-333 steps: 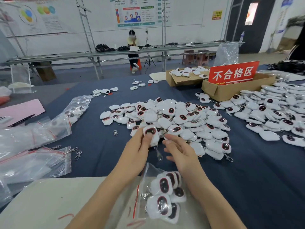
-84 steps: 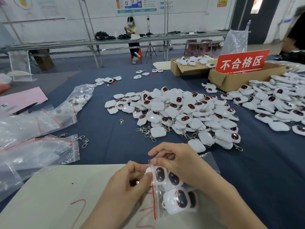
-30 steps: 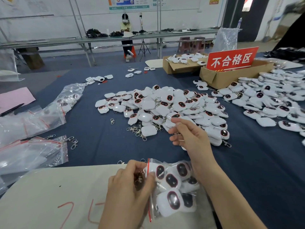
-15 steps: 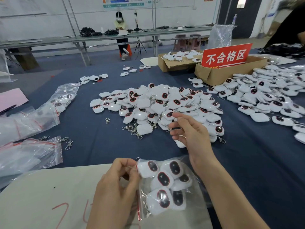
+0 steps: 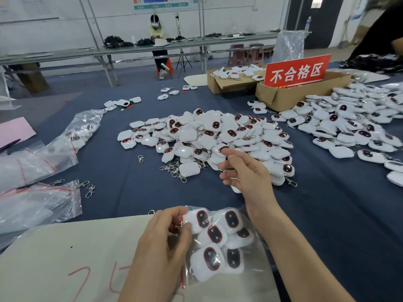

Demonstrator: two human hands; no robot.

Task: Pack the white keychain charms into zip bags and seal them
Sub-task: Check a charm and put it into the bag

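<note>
A clear zip bag (image 5: 255, 258) with a red seal strip lies on a beige board (image 5: 65, 247) near me, holding several white keychain charms (image 5: 214, 234) with dark oval faces. My left hand (image 5: 165, 234) grips the bag's mouth on its left side, fingers curled around the plastic and some metal clasps. My right hand (image 5: 246, 175) is over the near edge of the big charm pile (image 5: 209, 136). Its thumb and forefinger are at one charm (image 5: 221, 148); I cannot tell whether they grip it. Another charm lies half hidden under the palm.
A second charm heap (image 5: 349, 123) spreads at the right. Behind it stand a cardboard box (image 5: 283, 97) with a red sign (image 5: 296, 70) and another box (image 5: 220, 83). Zip bags (image 5: 39, 203) lie at the left. Loose clasps (image 5: 172, 168) sit by the pile.
My right hand left the bag and moved up to the pile's near edge, where it has stayed. My left hand still grips the bag's mouth. The view tilted down slightly.
</note>
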